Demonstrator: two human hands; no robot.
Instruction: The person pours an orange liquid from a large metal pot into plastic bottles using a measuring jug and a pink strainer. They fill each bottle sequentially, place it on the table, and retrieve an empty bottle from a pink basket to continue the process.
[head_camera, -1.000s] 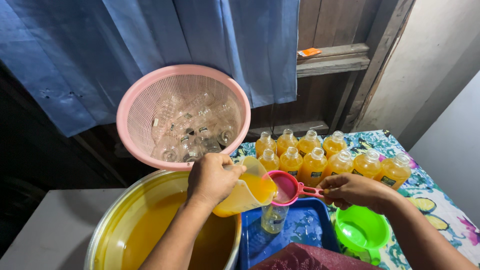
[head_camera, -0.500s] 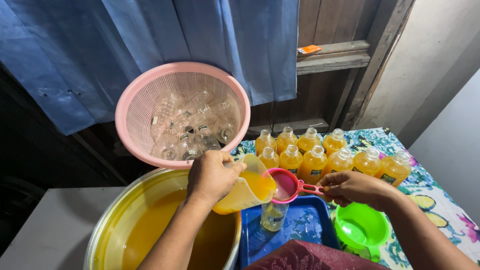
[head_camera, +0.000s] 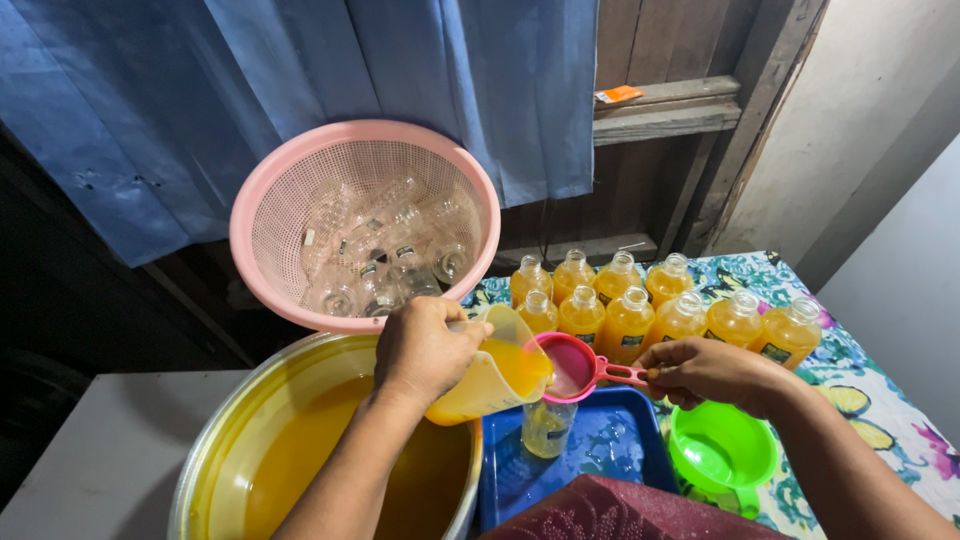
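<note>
Orange liquid in a clear plastic jug (head_camera: 490, 375), tipped above the blue tray (head_camera: 610, 440); left hand (head_camera: 425, 350) clamped round its body. Likely heavy, sloshing, slippery when wet. Right hand (head_camera: 710, 370) pinches pink strainer (head_camera: 570, 368) handle over a small bottle (head_camera: 547, 428) standing in the tray.

Pink basket (head_camera: 262, 215), green bowl (head_camera: 722, 450)

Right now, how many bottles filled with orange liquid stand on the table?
10. They stand as a group of filled bottles on the flowered cloth behind the blue tray: four in a back row and six in front, reaching toward the right edge. The hands may hide others.
</note>
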